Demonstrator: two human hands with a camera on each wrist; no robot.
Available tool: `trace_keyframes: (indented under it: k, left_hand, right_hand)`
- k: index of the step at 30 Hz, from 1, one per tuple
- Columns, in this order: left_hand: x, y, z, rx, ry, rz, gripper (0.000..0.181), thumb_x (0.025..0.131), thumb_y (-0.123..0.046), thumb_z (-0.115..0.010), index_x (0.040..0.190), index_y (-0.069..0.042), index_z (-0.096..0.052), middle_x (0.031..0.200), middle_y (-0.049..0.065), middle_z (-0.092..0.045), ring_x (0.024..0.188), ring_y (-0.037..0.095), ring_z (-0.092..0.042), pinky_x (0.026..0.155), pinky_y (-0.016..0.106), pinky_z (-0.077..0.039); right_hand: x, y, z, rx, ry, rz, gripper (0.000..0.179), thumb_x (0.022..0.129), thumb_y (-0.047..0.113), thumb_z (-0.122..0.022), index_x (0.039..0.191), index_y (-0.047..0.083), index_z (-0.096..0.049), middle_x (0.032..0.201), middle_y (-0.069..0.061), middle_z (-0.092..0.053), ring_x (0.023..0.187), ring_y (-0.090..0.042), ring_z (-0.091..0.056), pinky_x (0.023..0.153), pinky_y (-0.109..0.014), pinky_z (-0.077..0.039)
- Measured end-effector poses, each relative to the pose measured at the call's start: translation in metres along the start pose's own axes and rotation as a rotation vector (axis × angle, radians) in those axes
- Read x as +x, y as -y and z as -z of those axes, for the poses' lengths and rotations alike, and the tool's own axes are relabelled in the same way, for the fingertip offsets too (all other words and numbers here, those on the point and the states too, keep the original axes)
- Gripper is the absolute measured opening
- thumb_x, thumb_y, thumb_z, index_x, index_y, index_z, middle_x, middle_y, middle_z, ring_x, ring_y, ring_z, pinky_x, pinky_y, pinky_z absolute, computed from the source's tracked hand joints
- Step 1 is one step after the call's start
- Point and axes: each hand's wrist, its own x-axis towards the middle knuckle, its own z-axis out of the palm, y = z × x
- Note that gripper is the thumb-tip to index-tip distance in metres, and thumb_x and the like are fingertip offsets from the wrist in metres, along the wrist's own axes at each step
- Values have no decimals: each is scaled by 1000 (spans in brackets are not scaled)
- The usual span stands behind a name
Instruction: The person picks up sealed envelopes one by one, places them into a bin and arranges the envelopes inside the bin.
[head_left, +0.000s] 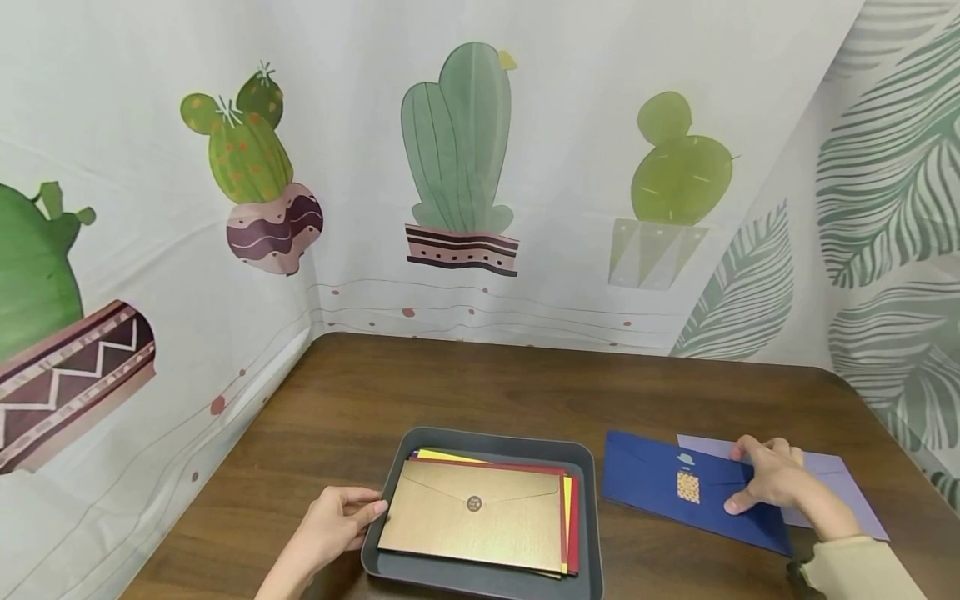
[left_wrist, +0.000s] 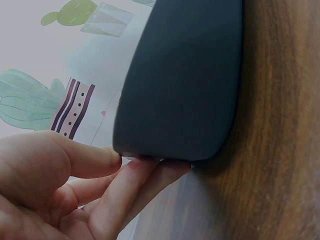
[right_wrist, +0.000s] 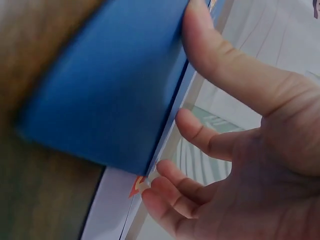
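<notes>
My left hand is at the left rim of a dark grey tray, thumb at the rim and fingers against its outer wall. The left wrist view shows these fingers at the tray's end wall. A gold envelope with a round seal lies uppermost inside the tray. On the right, my right hand is spread over a dark blue envelope and a lilac envelope partly under it. The thumb touches the blue envelope; the other fingertips lie towards the lilac one.
Red envelopes and yellow envelopes show from under the gold one in the tray. Everything stands on a brown wooden table. A curtain printed with cacti and leaves hangs behind and beside the table.
</notes>
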Motion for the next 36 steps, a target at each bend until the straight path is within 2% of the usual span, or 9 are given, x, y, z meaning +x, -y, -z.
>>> trace_keyframes:
  k: [7, 13, 17, 20, 23, 27, 30, 36]
  left_hand:
    - [0, 1, 0, 3, 4, -4, 40, 92, -18, -67, 116, 13, -62, 99, 24, -71, 84, 25, -72, 68, 35, -62]
    - [-1, 1, 0, -2, 15, -7, 40, 92, -17, -66, 116, 15, -61, 99, 25, -71, 84, 28, -72, 68, 37, -62]
    - [0, 2, 0, -6, 15, -16, 41, 92, -18, -67, 116, 14, -61, 99, 25, -71, 84, 28, -72, 68, 37, -62]
    - [0, 2, 1, -7, 17, -29, 43, 91, -20, -68, 116, 14, -61, 99, 25, -71, 83, 28, -73, 68, 37, -62]
    - [0, 2, 1, -1, 15, -31, 43, 91, -21, -68, 117, 14, -61, 99, 25, -71, 84, 29, -72, 68, 37, -62]
    - [0, 1, 1, 3, 9, -25, 43, 91, -20, -68, 117, 14, -61, 100, 25, -71, 85, 29, -72, 68, 37, -62]
    - [0, 1, 1, 5, 3, -24, 43, 91, -20, -68, 116, 14, -61, 100, 26, -71, 85, 28, -72, 68, 37, -62]
    - [0, 0, 0, 12, -10, -15, 41, 91, -20, -68, 116, 13, -62, 101, 25, -71, 85, 27, -72, 68, 37, -62]
  right_hand:
    - [3, -2, 0, -60, -62, 48, 76, 48, 43, -93, 94, 3, -47, 102, -36, -43, 93, -53, -36, 75, -55, -39]
    - [3, -2, 0, -83, -83, 95, 79, 48, 41, -94, 94, -1, -45, 90, -23, -52, 85, -39, -48, 70, -47, -45]
    - [2, -3, 5, -36, -64, 99, 74, 51, 38, -93, 93, 1, -44, 86, -17, -57, 79, -30, -53, 64, -39, -46]
    - [0, -6, 10, -6, -88, 124, 66, 54, 34, -92, 90, 4, -45, 90, -20, -63, 83, -33, -58, 64, -38, -46]
    - [-2, -9, 14, 22, -122, 157, 58, 57, 30, -91, 89, 7, -48, 91, -14, -66, 82, -29, -58, 64, -35, -44]
    - [-7, -13, 18, 59, -164, 184, 52, 61, 28, -90, 92, 10, -53, 88, -2, -60, 79, -13, -51, 64, -27, -41]
    - [-10, -16, 20, 86, -183, 200, 50, 63, 30, -89, 94, 11, -55, 90, -2, -60, 81, -5, -51, 64, -23, -41]
    - [-13, -20, 18, 256, -155, 207, 43, 72, 23, -85, 100, 5, -57, 92, -3, -61, 79, 5, -52, 62, -19, -42]
